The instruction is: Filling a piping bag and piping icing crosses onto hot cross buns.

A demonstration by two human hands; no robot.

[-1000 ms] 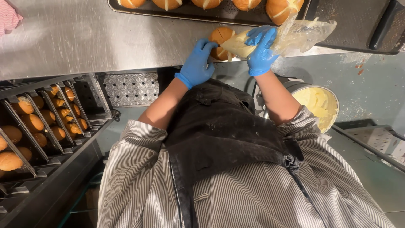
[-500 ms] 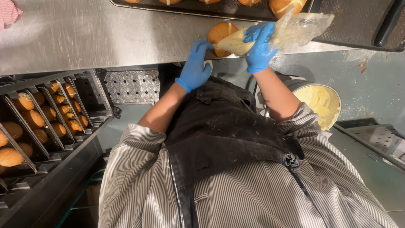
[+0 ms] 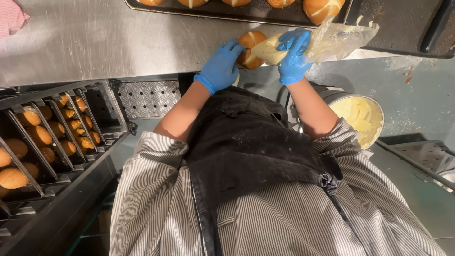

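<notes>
My left hand, in a blue glove, holds a golden bun at the edge of the steel worktop. My right hand, also gloved in blue, grips a clear piping bag full of pale yellow cream. The bag's tip rests against the bun's side. Beyond them lies a dark baking tray with several buns along the top of the view, some striped with cream.
A rack of trays filled with buns stands at my left. A metal bucket of yellow cream sits low at my right. A pink cloth lies at the worktop's far left corner.
Both hands stay together on the bun and the bag. The bun has turned slightly in my left hand, and the view has shifted a little downward.
</notes>
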